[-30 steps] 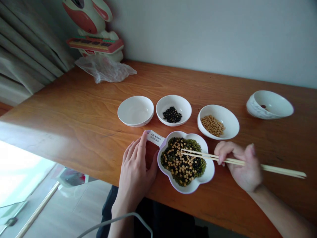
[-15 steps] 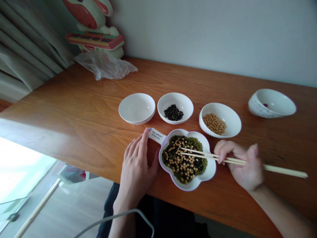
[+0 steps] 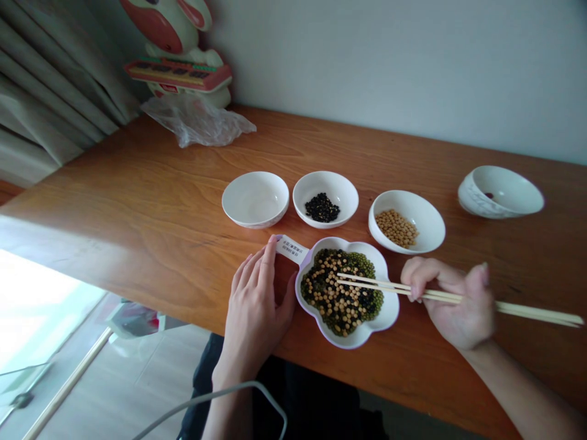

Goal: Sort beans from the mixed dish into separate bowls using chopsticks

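My right hand (image 3: 452,299) grips a pair of pale chopsticks (image 3: 435,296), their tips over the mixed beans (image 3: 342,293) in a flower-shaped white dish (image 3: 389,310) with a lilac rim. Green, black and tan beans lie mingled there; whether the tips pinch one I cannot tell. Stretched flat on the table, my left hand (image 3: 257,305) has its index fingertip against the dish's labelled handle (image 3: 292,249), and its thumb lies beside the dish. Behind the dish stand a white bowl (image 3: 255,198) with nothing visible inside, a bowl of black beans (image 3: 346,189) and a bowl of tan soybeans (image 3: 426,217).
Farther right stands another white bowl (image 3: 518,189) with a small dark thing inside. At the back left, a crumpled clear plastic bag (image 3: 202,122) lies before a toy with a keyboard (image 3: 183,73). A grey cable (image 3: 206,397) crosses my left forearm.
My right hand has shifted slightly to the right, and the chopstick tips have moved a little right over the beans. The left hand stays at the dish's handle.
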### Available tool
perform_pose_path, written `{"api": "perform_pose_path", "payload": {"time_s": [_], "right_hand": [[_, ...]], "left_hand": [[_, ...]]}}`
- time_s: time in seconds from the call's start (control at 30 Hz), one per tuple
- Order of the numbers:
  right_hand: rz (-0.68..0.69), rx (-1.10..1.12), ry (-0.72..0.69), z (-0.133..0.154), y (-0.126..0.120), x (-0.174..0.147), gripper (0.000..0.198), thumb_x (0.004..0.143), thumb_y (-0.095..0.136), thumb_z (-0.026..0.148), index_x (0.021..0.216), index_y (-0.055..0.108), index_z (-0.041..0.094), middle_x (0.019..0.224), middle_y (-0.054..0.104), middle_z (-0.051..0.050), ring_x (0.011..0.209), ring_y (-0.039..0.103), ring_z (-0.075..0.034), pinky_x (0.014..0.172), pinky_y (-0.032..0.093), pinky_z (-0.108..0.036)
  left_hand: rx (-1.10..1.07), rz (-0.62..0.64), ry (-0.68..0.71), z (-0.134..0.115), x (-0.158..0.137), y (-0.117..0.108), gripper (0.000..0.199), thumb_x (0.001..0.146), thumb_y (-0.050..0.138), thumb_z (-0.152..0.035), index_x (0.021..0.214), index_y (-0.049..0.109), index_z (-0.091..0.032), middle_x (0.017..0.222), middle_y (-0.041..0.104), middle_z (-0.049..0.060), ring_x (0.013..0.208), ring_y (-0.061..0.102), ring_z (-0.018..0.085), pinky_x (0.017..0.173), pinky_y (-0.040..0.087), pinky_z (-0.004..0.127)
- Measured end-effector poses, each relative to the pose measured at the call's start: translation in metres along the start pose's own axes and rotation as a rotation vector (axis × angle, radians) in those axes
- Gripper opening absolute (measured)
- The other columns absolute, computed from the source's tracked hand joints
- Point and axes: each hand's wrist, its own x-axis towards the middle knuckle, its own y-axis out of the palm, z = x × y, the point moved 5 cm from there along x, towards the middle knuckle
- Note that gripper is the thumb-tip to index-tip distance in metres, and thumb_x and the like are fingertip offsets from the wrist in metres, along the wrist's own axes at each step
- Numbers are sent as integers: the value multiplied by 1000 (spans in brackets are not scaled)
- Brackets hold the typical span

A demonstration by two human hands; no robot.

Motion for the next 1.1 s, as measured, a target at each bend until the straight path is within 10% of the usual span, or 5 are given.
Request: {"api": "perform_pose_path", "payload": {"time_s": [0.5, 0.8, 1.1], "right_hand": [[20, 6, 83, 4, -1, 2, 65, 108, 34, 62, 86, 79, 21, 68, 72, -8, 59, 65, -20, 48, 48, -30], [450, -384, 227, 57, 2, 24, 15, 92, 78, 34, 101, 79, 22, 98, 79, -9, 88, 74, -23, 72, 60, -31], [468, -641, -77, 106, 26, 58, 30, 104, 59, 40, 83, 74, 24, 82, 73, -4, 73, 67, -18, 67, 53, -32]], "left_hand": [[-5, 9, -8, -1, 0, -1, 75, 99, 62, -32, 164, 30, -18, 154, 57, 17, 142, 54, 33, 121, 42, 53], [-37, -24, 25, -2, -1, -2, 71, 100, 60, -33, 163, 31, -18, 151, 58, 18, 139, 56, 34, 119, 44, 56], [-41, -17, 12, -1, 0, -4, 72, 99, 60, -31, 164, 30, -18, 151, 58, 17, 139, 55, 35, 119, 44, 56]]}}
